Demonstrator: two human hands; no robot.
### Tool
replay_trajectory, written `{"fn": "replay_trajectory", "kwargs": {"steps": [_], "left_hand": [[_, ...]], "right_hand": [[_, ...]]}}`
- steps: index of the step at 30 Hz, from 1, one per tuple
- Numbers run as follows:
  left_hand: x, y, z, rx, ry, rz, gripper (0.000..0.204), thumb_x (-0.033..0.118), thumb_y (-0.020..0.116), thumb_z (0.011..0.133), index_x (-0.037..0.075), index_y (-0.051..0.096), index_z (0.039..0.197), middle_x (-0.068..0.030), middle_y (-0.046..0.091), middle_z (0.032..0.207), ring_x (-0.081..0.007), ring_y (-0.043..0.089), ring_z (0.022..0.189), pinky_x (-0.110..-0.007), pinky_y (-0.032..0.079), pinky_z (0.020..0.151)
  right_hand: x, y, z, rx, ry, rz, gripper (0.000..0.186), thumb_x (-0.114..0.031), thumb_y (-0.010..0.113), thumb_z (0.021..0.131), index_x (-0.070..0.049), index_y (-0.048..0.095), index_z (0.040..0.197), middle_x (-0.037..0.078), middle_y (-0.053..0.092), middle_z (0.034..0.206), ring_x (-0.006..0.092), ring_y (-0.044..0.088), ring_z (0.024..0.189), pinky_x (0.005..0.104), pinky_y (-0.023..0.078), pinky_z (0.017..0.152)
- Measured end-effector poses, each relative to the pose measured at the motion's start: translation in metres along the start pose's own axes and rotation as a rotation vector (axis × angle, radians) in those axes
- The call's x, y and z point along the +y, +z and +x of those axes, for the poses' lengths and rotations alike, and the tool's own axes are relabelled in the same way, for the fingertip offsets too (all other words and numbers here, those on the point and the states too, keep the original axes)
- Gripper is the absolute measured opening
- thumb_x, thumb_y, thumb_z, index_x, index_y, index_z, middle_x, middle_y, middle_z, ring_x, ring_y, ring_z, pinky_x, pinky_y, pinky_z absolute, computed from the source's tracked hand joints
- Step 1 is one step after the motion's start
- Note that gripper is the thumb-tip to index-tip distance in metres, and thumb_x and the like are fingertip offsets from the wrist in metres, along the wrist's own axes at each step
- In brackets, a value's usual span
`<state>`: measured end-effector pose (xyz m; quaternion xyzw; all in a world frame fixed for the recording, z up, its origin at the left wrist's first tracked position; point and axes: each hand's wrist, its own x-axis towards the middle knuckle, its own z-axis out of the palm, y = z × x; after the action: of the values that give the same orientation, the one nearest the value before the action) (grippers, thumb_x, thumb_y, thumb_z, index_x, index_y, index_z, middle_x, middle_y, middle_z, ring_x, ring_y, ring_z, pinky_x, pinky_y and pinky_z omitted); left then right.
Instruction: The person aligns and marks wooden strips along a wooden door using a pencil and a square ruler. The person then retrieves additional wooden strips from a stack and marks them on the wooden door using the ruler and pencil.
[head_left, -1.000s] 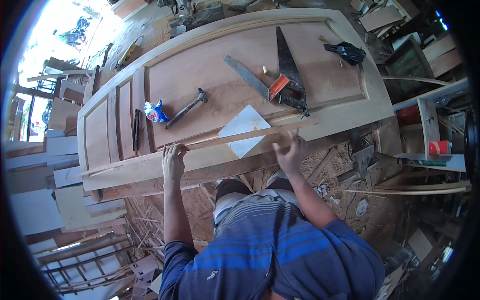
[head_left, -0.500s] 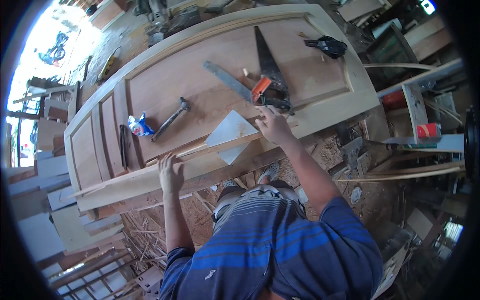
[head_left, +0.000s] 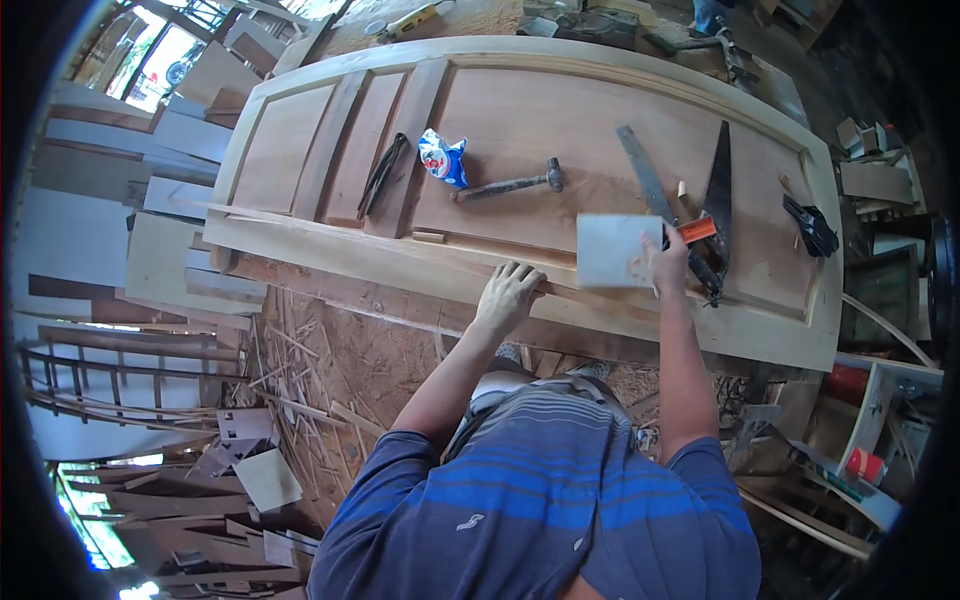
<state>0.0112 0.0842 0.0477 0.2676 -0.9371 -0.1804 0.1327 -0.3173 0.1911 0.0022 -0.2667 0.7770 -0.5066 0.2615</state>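
Right hand [head_left: 668, 262] has slid off the moulding strip [head_left: 560, 292] to the pale sheet [head_left: 617, 250] by the handsaw [head_left: 655, 195], fingers pinching its edge. Left hand [head_left: 508, 296] presses flat, fingers spread, on the strip along the door panel [head_left: 300, 140]; fitting looks unfinished.

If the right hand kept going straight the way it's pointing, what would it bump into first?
Probably the orange handle of the handsaw, which lies just beyond the right hand on the wooden door. The hand's fingertips look almost on it already, though depth is hard to judge.
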Motion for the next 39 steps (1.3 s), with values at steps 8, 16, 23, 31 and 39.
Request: {"fn": "replay_trajectory", "kwargs": {"steps": [8, 16, 23, 31, 39], "left_hand": [[-0.002, 0.012, 0.003, 0.031, 0.030, -0.047, 0.023, 0.018, 0.079, 0.090, 0.013, 0.074, 0.111, -0.0073, 0.070, 0.112, -0.0326, 0.064, 0.114, -0.047, 0.050, 0.101], [-0.013, -0.002, 0.021, 0.087, 0.027, -0.079, 0.023, 0.019, 0.086, 0.083, 0.010, 0.076, 0.102, -0.0087, 0.076, 0.105, -0.0346, 0.067, 0.105, -0.047, 0.052, 0.095], [0.000, -0.011, 0.039, 0.027, 0.086, -0.119, 0.026, 0.020, 0.085, 0.086, 0.009, 0.076, 0.108, -0.0085, 0.075, 0.107, -0.0333, 0.067, 0.107, -0.046, 0.051, 0.096], [0.019, -0.025, 0.033, -0.007, 0.091, -0.134, 0.024, 0.015, 0.082, 0.090, 0.007, 0.076, 0.111, -0.0096, 0.077, 0.105, -0.0334, 0.068, 0.105, -0.046, 0.051, 0.097], [0.024, -0.042, 0.038, -0.061, 0.079, -0.093, 0.018, 0.019, 0.073, 0.100, 0.008, 0.077, 0.114, -0.0088, 0.078, 0.105, -0.0324, 0.070, 0.104, -0.045, 0.050, 0.099]], "right_hand": [[-0.014, -0.019, 0.000, 0.200, -0.150, -0.089, 0.080, -0.021, 0.085, 0.093, 0.003, 0.047, 0.159, 0.026, 0.064, 0.148, 0.0315, 0.065, 0.136, 0.0409, 0.053, 0.108], [0.007, -0.143, -0.101, 0.381, -0.046, 0.103, 0.078, -0.012, 0.085, 0.092, 0.000, 0.044, 0.157, 0.018, 0.064, 0.143, 0.0259, 0.063, 0.130, 0.0401, 0.050, 0.109], [0.045, -0.192, -0.158, 0.280, -0.002, 0.024, 0.067, 0.001, 0.075, 0.091, -0.006, 0.049, 0.153, 0.011, 0.071, 0.138, 0.0214, 0.064, 0.133, 0.0385, 0.048, 0.108], [0.060, -0.195, -0.154, 0.301, 0.048, 0.259, 0.048, 0.005, 0.072, 0.098, 0.000, 0.056, 0.143, 0.008, 0.072, 0.125, 0.0142, 0.067, 0.120, 0.0306, 0.054, 0.104], [0.050, -0.204, -0.142, 0.277, 0.072, 0.406, 0.035, -0.008, 0.078, 0.101, 0.001, 0.065, 0.132, -0.001, 0.072, 0.097, 0.0055, 0.067, 0.088, 0.0210, 0.054, 0.082]]}}
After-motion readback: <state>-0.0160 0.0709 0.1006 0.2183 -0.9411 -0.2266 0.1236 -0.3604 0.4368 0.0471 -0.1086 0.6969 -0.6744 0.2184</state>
